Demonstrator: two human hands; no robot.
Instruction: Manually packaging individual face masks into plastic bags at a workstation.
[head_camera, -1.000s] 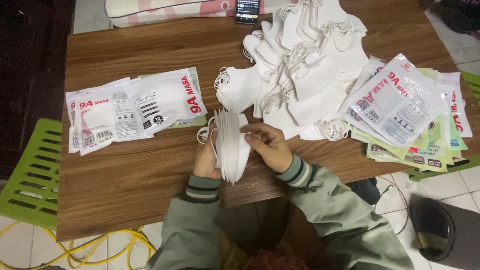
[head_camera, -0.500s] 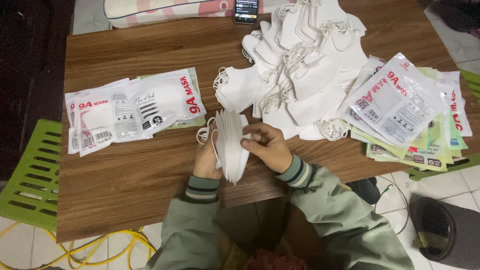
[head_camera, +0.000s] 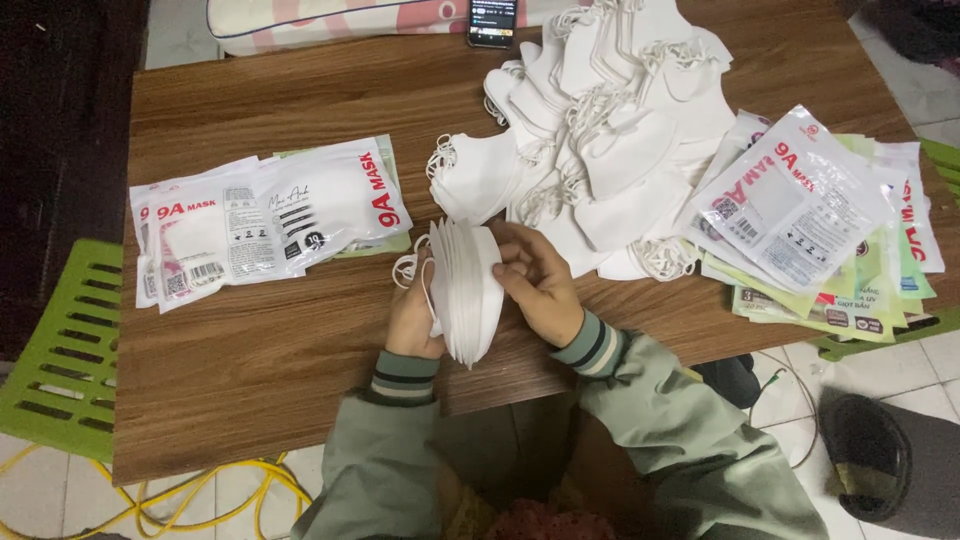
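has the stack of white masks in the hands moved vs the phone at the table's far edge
No. The stack of white masks sits in the same spot below the phone, held between left hand and right hand.

Your brown wooden desk (head_camera: 270, 350): sealed mask packets (head_camera: 265, 215) left, loose white masks (head_camera: 600, 130) centre, empty printed pouches (head_camera: 810, 225) right, black phone (head_camera: 492, 20) far edge.

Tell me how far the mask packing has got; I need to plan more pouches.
Done: a few filled pouches lie on the table's left side. In hand: the left hand and right hand grip a stack of white masks on edge. Left: a big heap of loose masks and a pile of flat pouches at right, apparently unfilled.
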